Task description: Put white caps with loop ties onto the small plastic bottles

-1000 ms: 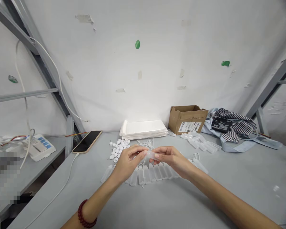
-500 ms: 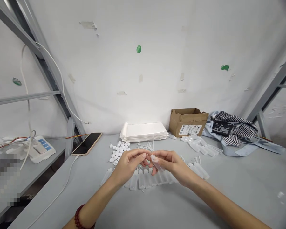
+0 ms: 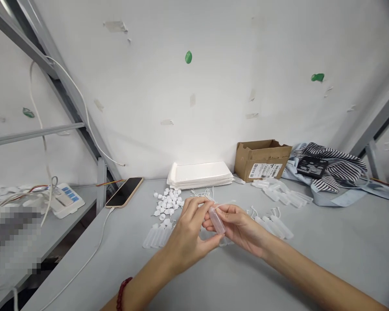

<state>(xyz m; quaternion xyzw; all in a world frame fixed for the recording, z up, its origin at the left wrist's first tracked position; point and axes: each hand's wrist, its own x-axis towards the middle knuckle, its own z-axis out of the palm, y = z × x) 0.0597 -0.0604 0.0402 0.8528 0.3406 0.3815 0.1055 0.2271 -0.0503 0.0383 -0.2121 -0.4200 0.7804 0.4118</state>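
Note:
Both hands meet over the table around one small translucent plastic bottle [image 3: 217,221]. My left hand [image 3: 188,233] spans it lengthwise, fingertips at the neck end and thumb by the base. My right hand [image 3: 241,226] is closed around the same bottle from the right, its thumb near the neck and other fingers behind. A thin white strand shows above the fingers at the neck; which hand grips it I cannot tell. Beyond the left hand lie loose white caps [image 3: 168,202]. Several capped bottles [image 3: 156,236] are lined up beside it; my hands hide others.
White flat sheets or envelopes [image 3: 201,173] are stacked by the wall. Right of them are a cardboard box [image 3: 262,160], loose bottles [image 3: 283,193] and striped cloth [image 3: 335,162]. More bottles with white strands [image 3: 275,225] lie right of my hands. A phone [image 3: 125,192] with a cable lies left.
My left hand has turned and moved over to grip the bottle, which now shows tilted with its base toward me. The view has shifted slightly.

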